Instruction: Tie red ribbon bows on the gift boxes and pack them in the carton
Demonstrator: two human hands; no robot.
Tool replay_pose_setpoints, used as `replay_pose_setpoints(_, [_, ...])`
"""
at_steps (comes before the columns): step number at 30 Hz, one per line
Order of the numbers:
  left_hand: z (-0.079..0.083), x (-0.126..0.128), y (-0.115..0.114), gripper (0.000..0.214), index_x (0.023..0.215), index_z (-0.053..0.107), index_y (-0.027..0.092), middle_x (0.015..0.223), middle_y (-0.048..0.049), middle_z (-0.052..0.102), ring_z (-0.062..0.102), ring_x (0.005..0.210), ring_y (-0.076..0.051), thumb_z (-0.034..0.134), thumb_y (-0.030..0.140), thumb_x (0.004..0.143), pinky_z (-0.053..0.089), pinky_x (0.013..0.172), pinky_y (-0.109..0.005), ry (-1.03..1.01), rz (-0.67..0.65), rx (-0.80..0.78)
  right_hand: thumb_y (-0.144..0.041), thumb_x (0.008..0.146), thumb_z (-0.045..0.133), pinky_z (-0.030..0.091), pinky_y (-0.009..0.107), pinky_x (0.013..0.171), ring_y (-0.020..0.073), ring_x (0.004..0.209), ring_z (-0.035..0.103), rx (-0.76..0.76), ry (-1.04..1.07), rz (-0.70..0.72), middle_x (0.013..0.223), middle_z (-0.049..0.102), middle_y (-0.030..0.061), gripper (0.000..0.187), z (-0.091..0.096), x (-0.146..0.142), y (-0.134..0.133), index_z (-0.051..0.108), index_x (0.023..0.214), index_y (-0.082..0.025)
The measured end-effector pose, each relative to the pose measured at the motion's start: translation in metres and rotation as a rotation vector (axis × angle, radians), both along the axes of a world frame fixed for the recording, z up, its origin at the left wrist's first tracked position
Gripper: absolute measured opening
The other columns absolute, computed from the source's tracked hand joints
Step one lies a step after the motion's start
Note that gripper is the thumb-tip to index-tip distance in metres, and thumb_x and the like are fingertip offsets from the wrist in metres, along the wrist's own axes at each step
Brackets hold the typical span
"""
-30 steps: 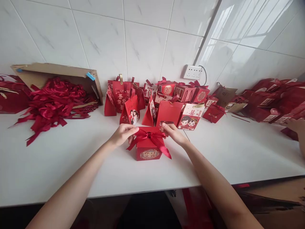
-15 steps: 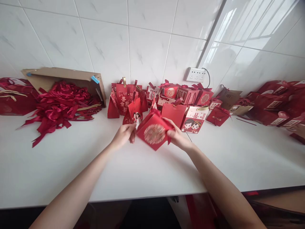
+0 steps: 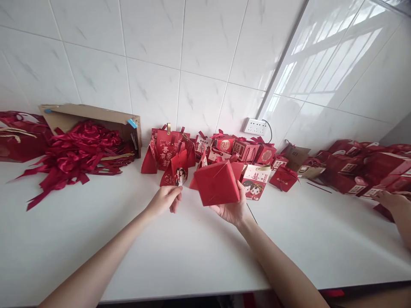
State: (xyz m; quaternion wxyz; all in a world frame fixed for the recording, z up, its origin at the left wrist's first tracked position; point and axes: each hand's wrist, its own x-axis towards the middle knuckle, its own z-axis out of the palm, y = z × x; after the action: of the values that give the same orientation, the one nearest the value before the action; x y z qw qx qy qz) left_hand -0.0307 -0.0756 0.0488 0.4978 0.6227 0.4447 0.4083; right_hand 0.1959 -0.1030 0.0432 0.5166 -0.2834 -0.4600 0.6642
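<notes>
In front of me, my right hand (image 3: 231, 210) holds a red gift box (image 3: 216, 186) from below and the right side. A plain red face with fold lines is turned toward me. To the left of the box and apart from it is my left hand (image 3: 166, 201), its fingers curled and pinched together above the table. Whatever may be between those fingers is hidden. Just beyond the fingertips stands a small red gift bag with a couple's picture (image 3: 178, 170). Behind the held box is a white and red box with two cartoon faces (image 3: 253, 184).
Several red gift boxes (image 3: 244, 149) line the tiled wall. On the left, dark red ribbons (image 3: 83, 149) spill from a cardboard box (image 3: 93, 112). More boxes (image 3: 349, 171) are stacked on the right, where another person's hand (image 3: 390, 201) touches them. A power strip (image 3: 255, 126) is on the wall.
My right hand has turned the red gift box, so a plain face shows instead of the gold round pattern. My left hand stays pinched near the small bag. Another person's hand shows more at right.
</notes>
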Motion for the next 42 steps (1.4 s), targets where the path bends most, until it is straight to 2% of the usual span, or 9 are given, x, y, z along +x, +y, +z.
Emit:
replay_pose_setpoints(5, [-0.002,-0.005,0.008,0.055,0.07,0.056,0.017,0.071,-0.0067,0.065,0.062,0.072,-0.02,0.046,0.071,0.072,0.051,0.065,-0.031,-0.073,0.225,0.112,-0.056,0.069,0.067,0.043,0.049,0.1,0.0316,0.121,0.048,0.532,-0.522,-0.339,0.133,0.045,0.0142,0.078,-0.007,0.003,-0.004,0.032,0.132,-0.026])
replay_pose_setpoints(10, [-0.005,-0.003,0.004,0.056,0.083,0.059,0.016,0.086,-0.0071,0.066,0.062,0.086,-0.022,0.045,0.071,0.075,0.049,0.079,-0.032,-0.098,0.161,0.17,-0.04,0.063,0.076,0.04,0.053,0.101,0.0357,0.122,0.043,0.963,-0.9,-0.412,0.129,0.042,0.017,0.088,-0.009,0.001,-0.006,0.03,0.134,-0.022])
replay_pose_setpoints(14, [-0.008,0.001,-0.005,0.053,0.095,0.056,0.018,0.091,-0.006,0.065,0.061,0.083,-0.02,0.045,0.068,0.079,0.048,0.076,-0.032,-0.113,0.014,0.216,-0.044,0.066,0.075,0.041,0.053,0.101,0.0357,0.126,0.042,1.016,-0.96,-0.416,0.132,0.039,0.0174,0.089,-0.012,-0.003,-0.005,0.026,0.137,-0.023])
replay_pose_setpoints(20, [-0.005,0.005,-0.012,0.032,0.073,0.046,0.019,0.065,0.0026,0.05,0.051,0.062,-0.013,0.055,0.048,0.082,0.042,0.06,-0.025,-0.055,0.09,0.422,-0.041,0.067,0.075,0.045,0.054,0.098,0.0344,0.125,0.044,1.107,-1.016,-0.43,0.131,0.039,0.0173,0.09,-0.016,-0.001,-0.003,0.024,0.139,-0.024])
replay_pose_setpoints(26, [-0.004,0.012,-0.026,0.013,0.08,0.05,0.019,0.076,-0.0005,0.052,0.051,0.074,-0.014,0.06,0.009,0.082,0.046,0.068,-0.026,0.187,0.232,1.394,-0.04,0.066,0.076,0.046,0.053,0.098,0.0343,0.125,0.044,1.146,-1.025,-0.459,0.131,0.04,0.0172,0.092,-0.015,-0.002,-0.002,0.023,0.14,-0.025])
replay_pose_setpoints(33, [-0.005,0.013,-0.035,0.018,0.079,0.056,0.018,0.069,0.0005,0.047,0.045,0.069,-0.014,0.063,0.002,0.075,0.044,0.065,-0.028,0.35,0.15,1.676,-0.037,0.068,0.074,0.046,0.053,0.097,0.0332,0.125,0.043,1.221,-0.964,-0.534,0.132,0.038,0.0179,0.09,-0.013,-0.006,-0.005,0.023,0.141,-0.024])
replay_pose_setpoints(36, [-0.005,0.015,-0.036,0.015,0.076,0.058,0.02,0.068,0.0012,0.049,0.046,0.067,-0.013,0.065,0.007,0.075,0.043,0.066,-0.027,0.257,0.127,1.58,-0.034,0.067,0.075,0.045,0.052,0.097,0.0331,0.125,0.043,1.225,-0.94,-0.53,0.132,0.037,0.0179,0.089,-0.014,-0.005,-0.005,0.024,0.141,-0.024])
replay_pose_setpoints(39, [-0.008,0.017,-0.029,0.012,0.069,0.055,0.02,0.067,0.0012,0.053,0.05,0.067,-0.013,0.062,0.026,0.077,0.043,0.067,-0.026,-0.009,0.262,0.892,-0.032,0.062,0.077,0.043,0.054,0.099,0.0339,0.124,0.044,1.134,-0.875,-0.506,0.13,0.041,0.017,0.087,-0.014,-0.004,-0.004,0.031,0.136,-0.023])
replay_pose_setpoints(42, [-0.014,0.016,-0.013,0.026,0.065,0.051,0.019,0.063,0.0003,0.051,0.05,0.061,-0.014,0.052,0.043,0.075,0.042,0.059,-0.026,-0.137,0.397,0.286,-0.036,0.057,0.08,0.041,0.051,0.101,0.0311,0.117,0.05,0.717,-0.61,-0.435,0.123,0.05,0.0126,0.08,-0.007,-0.008,-0.005,0.041,0.125,-0.023])
